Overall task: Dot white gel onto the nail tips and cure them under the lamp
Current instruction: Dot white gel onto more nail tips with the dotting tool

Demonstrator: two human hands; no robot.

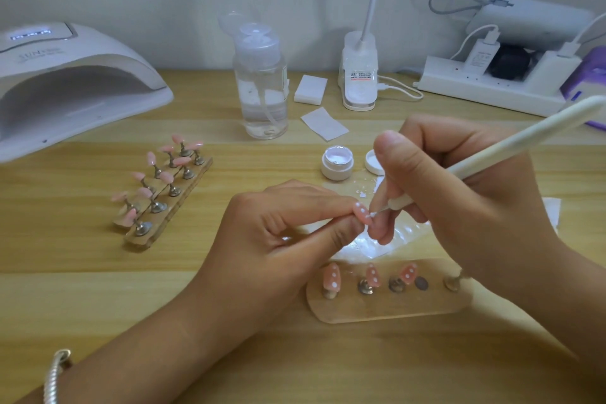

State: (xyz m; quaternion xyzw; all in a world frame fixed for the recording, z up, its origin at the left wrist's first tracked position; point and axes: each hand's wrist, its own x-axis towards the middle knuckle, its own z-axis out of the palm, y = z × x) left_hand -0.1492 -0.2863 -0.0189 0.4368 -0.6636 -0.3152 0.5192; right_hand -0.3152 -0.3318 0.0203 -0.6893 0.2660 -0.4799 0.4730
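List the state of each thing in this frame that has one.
left hand, pinching the nail tip.
right hand, gripping the dotting pen, its point at the tip.
nail tip, partly dotted white.
gel jar, open; lid lying beside it.
pump bottle, cap flipped open.
curing lamp, display lit.
near stand, three dotted tips mounted.
far stand, tips plain pink, undotted.

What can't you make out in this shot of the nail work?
Head view:
- Nail tip: lower part hidden by the left hand.
- Curing lamp: display blurred, left side cut off by frame edge.
- Rightmost stand on near strip: top hidden behind right hand holding dotting tool.
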